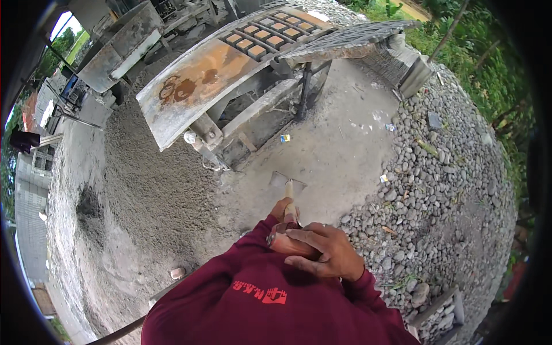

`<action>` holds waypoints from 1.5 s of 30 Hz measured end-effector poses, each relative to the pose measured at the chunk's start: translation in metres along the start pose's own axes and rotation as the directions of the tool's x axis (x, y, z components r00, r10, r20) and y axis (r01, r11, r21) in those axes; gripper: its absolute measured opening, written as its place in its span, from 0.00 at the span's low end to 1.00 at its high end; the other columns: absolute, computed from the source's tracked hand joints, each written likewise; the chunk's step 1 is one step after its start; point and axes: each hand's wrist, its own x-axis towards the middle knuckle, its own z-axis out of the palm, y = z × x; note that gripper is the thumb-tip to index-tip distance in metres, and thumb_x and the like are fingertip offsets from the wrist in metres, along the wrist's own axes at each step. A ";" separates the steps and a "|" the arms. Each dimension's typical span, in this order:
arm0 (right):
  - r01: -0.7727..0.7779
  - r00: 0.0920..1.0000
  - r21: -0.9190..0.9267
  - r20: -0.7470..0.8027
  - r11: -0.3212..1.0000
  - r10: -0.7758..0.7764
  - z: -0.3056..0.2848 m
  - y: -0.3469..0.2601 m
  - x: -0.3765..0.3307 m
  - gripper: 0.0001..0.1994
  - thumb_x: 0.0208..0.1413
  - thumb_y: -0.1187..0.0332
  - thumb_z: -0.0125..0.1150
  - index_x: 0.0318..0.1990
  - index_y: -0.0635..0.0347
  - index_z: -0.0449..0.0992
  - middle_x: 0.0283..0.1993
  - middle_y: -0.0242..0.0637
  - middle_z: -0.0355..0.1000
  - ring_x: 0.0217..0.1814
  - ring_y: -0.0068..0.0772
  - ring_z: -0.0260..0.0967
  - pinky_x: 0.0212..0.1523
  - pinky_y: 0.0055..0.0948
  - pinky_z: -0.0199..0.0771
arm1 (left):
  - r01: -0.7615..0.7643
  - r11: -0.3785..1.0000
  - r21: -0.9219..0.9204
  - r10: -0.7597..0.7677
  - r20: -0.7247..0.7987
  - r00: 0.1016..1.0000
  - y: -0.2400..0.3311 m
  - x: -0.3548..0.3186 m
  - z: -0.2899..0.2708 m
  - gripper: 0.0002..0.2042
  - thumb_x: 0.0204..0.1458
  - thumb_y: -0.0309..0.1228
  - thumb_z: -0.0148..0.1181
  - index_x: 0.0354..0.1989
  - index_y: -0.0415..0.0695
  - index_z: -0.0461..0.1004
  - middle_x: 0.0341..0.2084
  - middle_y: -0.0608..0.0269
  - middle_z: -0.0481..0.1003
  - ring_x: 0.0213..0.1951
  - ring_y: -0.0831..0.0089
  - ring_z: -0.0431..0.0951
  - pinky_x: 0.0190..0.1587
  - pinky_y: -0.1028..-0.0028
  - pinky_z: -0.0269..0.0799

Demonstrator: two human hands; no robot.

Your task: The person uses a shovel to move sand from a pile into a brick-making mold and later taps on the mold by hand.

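Observation:
A shovel (pixel 289 214) points away from my body, its grey blade resting on the dusty concrete floor ahead of me. My left hand (pixel 280 209) is closed round the pale shaft, partway down toward the blade. Close to my chest, my right hand (pixel 332 250) is wrapped over the broad reddish-brown grip at the shovel's top end. Part of the grip shows between thumb and fingers. Nothing can be made out lying on the blade. Both my arms are in maroon sleeves.
A large grey sand heap (pixel 167 178) lies to the left. Rounded stones (pixel 437 201) cover the ground on the right. Ahead stands a worn table (pixel 198 72) with moulded blocks in rows at its far end. Small wrappers (pixel 285 138) litter the floor.

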 end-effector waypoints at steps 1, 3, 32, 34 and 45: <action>0.108 0.987 0.018 -0.122 0.994 -0.105 -0.006 0.006 0.002 0.25 0.45 0.55 0.69 0.49 0.58 0.75 0.38 0.44 0.74 0.37 0.46 0.74 0.36 0.38 0.74 | 0.006 0.999 0.031 -0.007 0.014 1.000 0.002 0.004 0.010 0.09 0.49 0.36 0.54 0.33 0.44 0.68 0.19 0.60 0.68 0.23 0.64 0.73 0.25 0.62 0.71; 0.209 0.929 -0.029 -0.305 0.977 -0.208 -0.026 0.008 0.004 0.20 0.43 0.65 0.72 0.45 0.59 0.77 0.37 0.40 0.75 0.37 0.38 0.74 0.36 0.34 0.74 | 0.023 0.995 0.094 -0.024 0.018 1.000 0.005 0.013 0.023 0.09 0.49 0.36 0.54 0.33 0.44 0.68 0.19 0.60 0.68 0.23 0.64 0.73 0.25 0.63 0.71; 0.467 0.557 -0.059 -0.755 0.882 -0.345 -0.290 0.140 0.030 0.16 0.41 0.64 0.73 0.34 0.61 0.73 0.26 0.37 0.71 0.19 0.26 0.66 0.19 0.25 0.66 | 0.195 0.831 0.521 -0.224 -0.008 0.975 0.054 0.288 0.250 0.07 0.50 0.35 0.53 0.33 0.47 0.67 0.20 0.62 0.69 0.22 0.68 0.72 0.22 0.65 0.70; 0.512 0.463 0.068 -0.862 0.856 -0.208 -0.310 0.216 -0.007 0.18 0.42 0.65 0.73 0.35 0.62 0.71 0.26 0.37 0.70 0.22 0.25 0.65 0.24 0.25 0.66 | 0.190 0.833 0.519 -0.214 -0.014 0.977 0.039 0.322 0.278 0.07 0.50 0.35 0.53 0.33 0.47 0.67 0.20 0.62 0.69 0.22 0.68 0.72 0.22 0.65 0.70; -0.125 0.816 0.201 -0.537 0.972 0.215 -0.487 0.374 -0.087 0.24 0.30 0.54 0.76 0.34 0.60 0.79 0.27 0.36 0.76 0.28 0.37 0.70 0.44 0.36 0.67 | -0.112 0.829 0.548 0.007 0.190 0.982 -0.002 0.386 0.548 0.19 0.54 0.39 0.51 0.52 0.48 0.61 0.31 0.61 0.71 0.27 0.69 0.75 0.29 0.66 0.77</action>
